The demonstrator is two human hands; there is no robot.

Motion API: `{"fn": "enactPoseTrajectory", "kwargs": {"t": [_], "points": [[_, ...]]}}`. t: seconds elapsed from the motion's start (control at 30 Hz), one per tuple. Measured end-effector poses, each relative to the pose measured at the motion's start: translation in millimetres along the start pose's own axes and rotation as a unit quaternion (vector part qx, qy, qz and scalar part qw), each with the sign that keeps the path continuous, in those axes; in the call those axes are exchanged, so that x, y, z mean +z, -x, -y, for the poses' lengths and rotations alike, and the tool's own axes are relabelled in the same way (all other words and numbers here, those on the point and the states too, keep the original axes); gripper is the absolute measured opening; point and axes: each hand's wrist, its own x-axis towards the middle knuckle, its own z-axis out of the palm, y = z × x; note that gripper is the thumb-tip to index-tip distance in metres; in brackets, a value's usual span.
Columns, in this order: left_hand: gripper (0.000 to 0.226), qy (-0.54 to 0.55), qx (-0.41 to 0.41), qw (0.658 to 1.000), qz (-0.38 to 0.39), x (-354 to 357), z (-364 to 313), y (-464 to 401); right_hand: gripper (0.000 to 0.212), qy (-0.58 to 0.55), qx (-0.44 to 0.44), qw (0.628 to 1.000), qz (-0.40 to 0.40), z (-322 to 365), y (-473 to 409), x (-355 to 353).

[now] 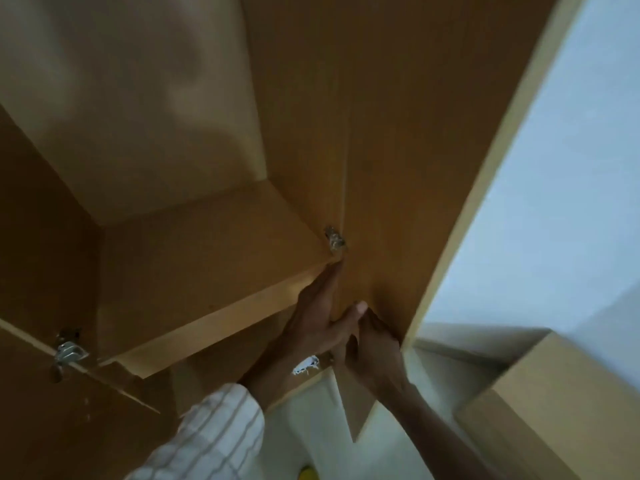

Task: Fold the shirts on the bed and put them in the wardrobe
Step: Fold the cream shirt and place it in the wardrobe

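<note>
Looking up into the wardrobe, the view is tilted and somewhat blurred, with no shirt visible anywhere in it. At the far left, a wooden door panel stands open, carrying a metal hinge at its top edge. To its right, the open compartment shows a pale back wall and a brown shelf board with a lighter front edge; nothing can be seen lying on the shelf.

Along the bottom edge, a white striped sleeve leads up to the left hand. Its fingers lie flat and stretched against the right end of the shelf's front edge, reaching toward the corner where a second hinge sits. The thumb presses on the inner face of the right-hand door, so this grip is spread, holding nothing.

Just beside it and touching it, the right hand is curled closed around the lower edge of that same door, with a bare forearm running down to the bottom right. A small white chipped patch shows between the two wrists.

Farther right, the door's light edge band borders a pale blue-white wall, and a light wooden box-like unit fills the lower right corner. A small yellow object, too blurred to identify, sits at the bottom edge.
</note>
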Motion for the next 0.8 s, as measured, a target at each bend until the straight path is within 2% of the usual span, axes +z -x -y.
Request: {"fn": "enactPoseTrajectory", "kwargs": {"t": [0.07, 0.13, 0.23, 0.3, 0.4, 0.47, 0.53, 0.7, 0.8], "points": [[0.085, 0.017, 0.030, 0.999, 0.009, 10.3, -37.7, 1.1, 0.078, -0.011, -0.008, 1.000, -0.006, -0.5, 22.1, -18.5], [0.095, 0.020, 0.055, 0.998, 0.003, 18.9, -69.4, 0.8, 0.072, 0.009, 0.003, 1.000, 0.000, -3.5, 37.6, -37.1], [0.110, -0.004, 0.063, 0.997, -0.036, 29.3, -99.4, -6.7, 0.032, 0.042, 0.041, 0.997, -0.057, -12.8, 47.0, -57.8], [0.109, -0.038, 0.058, 0.995, -0.073, 34.4, -111.2, -12.6, 0.016, 0.024, 0.062, 0.992, -0.110, -17.6, 49.3, -71.4], [0.103, -0.074, 0.032, 0.992, -0.094, 38.3, -120.1, -19.6, 0.029, -0.028, 0.114, 0.984, -0.135, -22.7, 41.0, -86.5], [0.101, -0.080, 0.009, 0.993, -0.091, 39.5, -123.2, -20.5, 0.057, -0.082, 0.122, 0.985, -0.093, -25.2, 32.0, -92.6], [0.100, -0.063, -0.013, 0.994, -0.085, 39.3, -123.2, -17.7, 0.071, -0.139, 0.089, 0.986, -0.039, -24.7, 25.6, -94.6], [0.089, -0.035, -0.002, 0.993, -0.115, 23.0, -106.3, 2.6, 0.058, -0.134, 0.065, 0.989, -0.017, -18.7, 19.1, -83.0], [0.079, 0.002, -0.016, 0.994, -0.106, 2.2, -86.2, 15.8, 0.054, -0.149, 0.049, 0.988, -0.008, -6.9, 16.3, -68.9]]}}
